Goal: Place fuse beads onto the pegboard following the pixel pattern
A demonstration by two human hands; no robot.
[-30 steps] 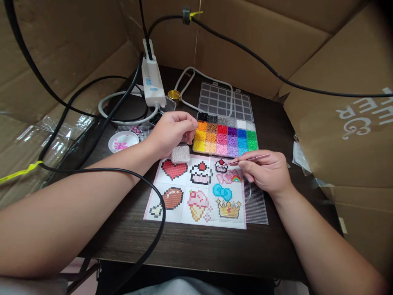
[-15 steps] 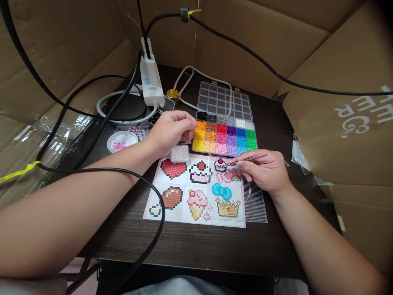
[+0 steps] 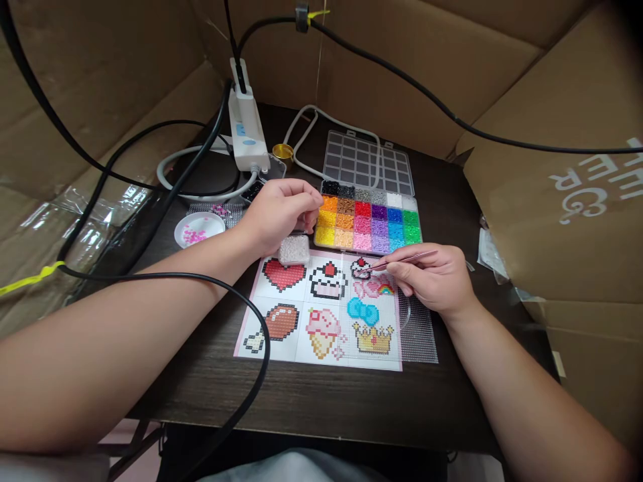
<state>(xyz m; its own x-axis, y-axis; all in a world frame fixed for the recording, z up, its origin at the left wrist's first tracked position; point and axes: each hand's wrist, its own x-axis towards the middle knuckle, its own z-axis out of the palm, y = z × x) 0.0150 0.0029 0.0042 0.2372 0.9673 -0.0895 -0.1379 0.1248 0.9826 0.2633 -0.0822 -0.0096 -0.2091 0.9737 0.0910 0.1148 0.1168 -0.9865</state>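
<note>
A pattern sheet [image 3: 321, 314] with pixel pictures of a heart, cupcakes, an ice cream and a crown lies on the dark table, under a clear pegboard [image 3: 419, 335]. My right hand [image 3: 435, 278] is closed round thin pink tweezers [image 3: 402, 260], whose tip touches the small cupcake picture [image 3: 360, 268]. My left hand [image 3: 278, 214] rests curled at the sheet's upper left, fingers pinched together beside a small clear container of pale beads [image 3: 294, 250]. What the pinch holds is hidden. A bead box [image 3: 369, 219] with many coloured compartments sits just beyond both hands.
The box's open clear lid [image 3: 364, 163] lies behind it. A white dish of pink beads [image 3: 199, 230] sits at the left. A white power strip [image 3: 245, 127], a gold cap [image 3: 284, 153] and black and white cables [image 3: 201, 167] crowd the back. Cardboard walls surround the table.
The view has shifted slightly. Both hands keep their places, with the tweezers' tip still on the small cupcake picture.
</note>
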